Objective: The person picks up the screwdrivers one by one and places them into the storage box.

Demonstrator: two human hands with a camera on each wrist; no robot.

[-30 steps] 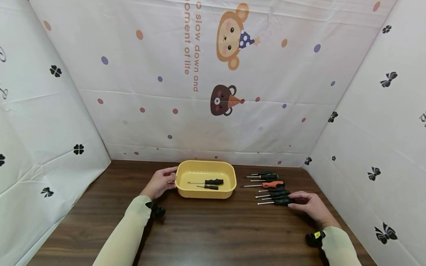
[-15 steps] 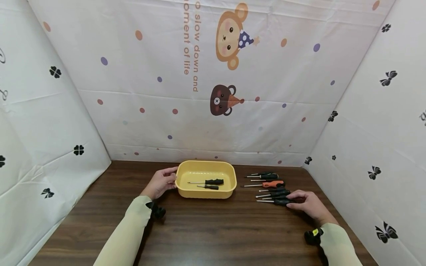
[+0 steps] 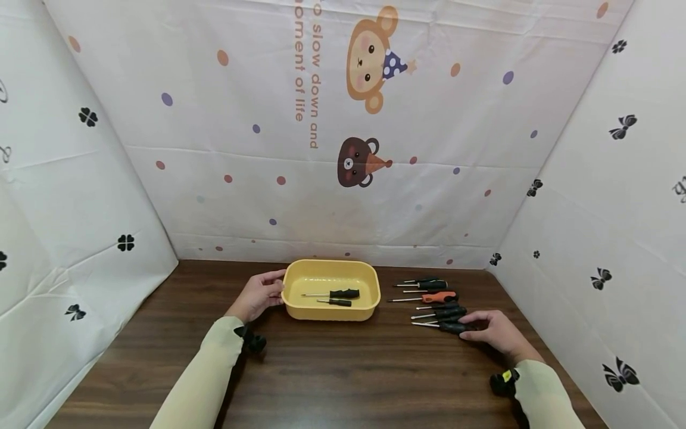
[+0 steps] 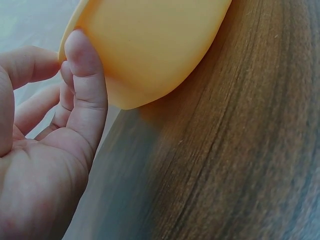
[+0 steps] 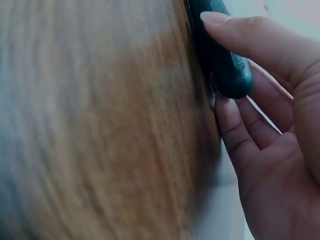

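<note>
A yellow plastic basin (image 3: 331, 313) stands on the table, its left end held by my left hand (image 3: 258, 295). In the left wrist view, fingers (image 4: 85, 65) lie against its outer wall near the rim. Two black-handled screwdrivers, a longer one (image 3: 344, 294) and a shorter one (image 3: 339, 302), lie inside. At the right, my right hand (image 3: 498, 332) pinches the handle end of the nearest black screwdriver (image 3: 451, 327). In the right wrist view, the thumb lies along that dark handle (image 5: 225, 60), with fingers beyond it. The screwdriver is still low among its neighbours; whether it touches the table cannot be told.
Several other screwdrivers lie in a column right of the basin, shafts pointing left: black-handled ones (image 3: 433, 285) at the back and an orange-handled one (image 3: 439, 297) in the middle. Brown wood table (image 3: 343, 375); patterned white cloth walls (image 3: 241, 196) surround its back and sides.
My right hand has shifted slightly left. The nearest screwdriver has turned a little, its tip now lying against the neighbouring shaft. The left hand and basin keep their place.
</note>
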